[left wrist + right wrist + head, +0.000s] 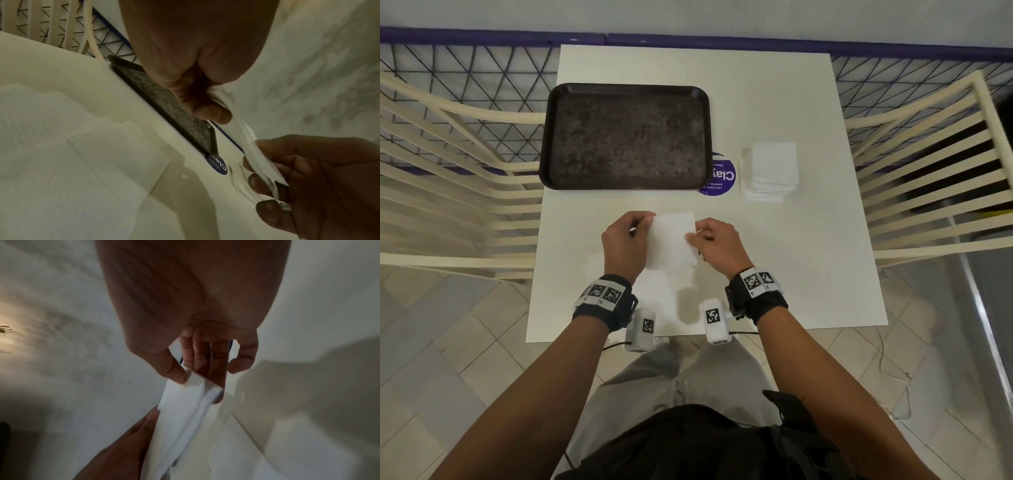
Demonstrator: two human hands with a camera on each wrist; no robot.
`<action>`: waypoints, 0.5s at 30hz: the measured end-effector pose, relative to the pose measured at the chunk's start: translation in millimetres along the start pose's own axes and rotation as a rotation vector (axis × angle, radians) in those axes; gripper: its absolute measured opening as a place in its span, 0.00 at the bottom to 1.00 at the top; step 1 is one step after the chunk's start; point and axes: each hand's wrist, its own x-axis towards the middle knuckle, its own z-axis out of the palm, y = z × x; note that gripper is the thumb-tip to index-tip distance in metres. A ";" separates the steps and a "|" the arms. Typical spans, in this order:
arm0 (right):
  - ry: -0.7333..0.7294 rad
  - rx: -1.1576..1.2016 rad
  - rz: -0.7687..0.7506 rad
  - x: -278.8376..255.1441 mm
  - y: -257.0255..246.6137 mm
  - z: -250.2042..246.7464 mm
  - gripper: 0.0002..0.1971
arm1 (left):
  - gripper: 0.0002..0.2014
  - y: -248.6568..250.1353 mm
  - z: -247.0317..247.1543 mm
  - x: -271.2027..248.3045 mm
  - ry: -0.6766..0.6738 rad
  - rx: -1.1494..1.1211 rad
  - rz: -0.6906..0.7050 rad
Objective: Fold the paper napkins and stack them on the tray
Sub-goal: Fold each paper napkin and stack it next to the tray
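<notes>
A white paper napkin (671,240) hangs above the near middle of the white table (808,240), held between both hands. My left hand (625,240) pinches its left edge and my right hand (710,240) pinches its right edge. The left wrist view shows the napkin (246,139) edge-on between my left thumb (205,112) and the right hand (308,178). In the right wrist view my thumb (170,368) and fingers (218,378) clamp the napkin (185,410). A dark empty tray (625,137) lies at the far left. A stack of napkins (770,169) sits at the right.
A round purple sticker (719,178) lies partly under the tray's near right corner. Cream slatted chairs (448,171) flank the table on both sides, with a wire mesh fence (482,68) behind. More white paper (72,154) lies on the table under my left wrist.
</notes>
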 end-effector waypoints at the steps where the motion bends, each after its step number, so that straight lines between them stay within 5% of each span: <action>1: 0.008 -0.021 -0.003 -0.7 1.0 -2.2 0.09 | 0.07 1.1 2.8 1.5 0.016 0.008 0.002; 7: 0.078 -0.031 -0.043 11.3 -1.9 -33.1 0.03 | 0.09 1.9 20.4 4.7 -0.008 -0.016 -0.067; 15: 0.421 -0.108 0.021 99.2 -0.9 -151.8 0.04 | 0.10 -13.3 25.5 1.3 -0.097 0.051 -0.156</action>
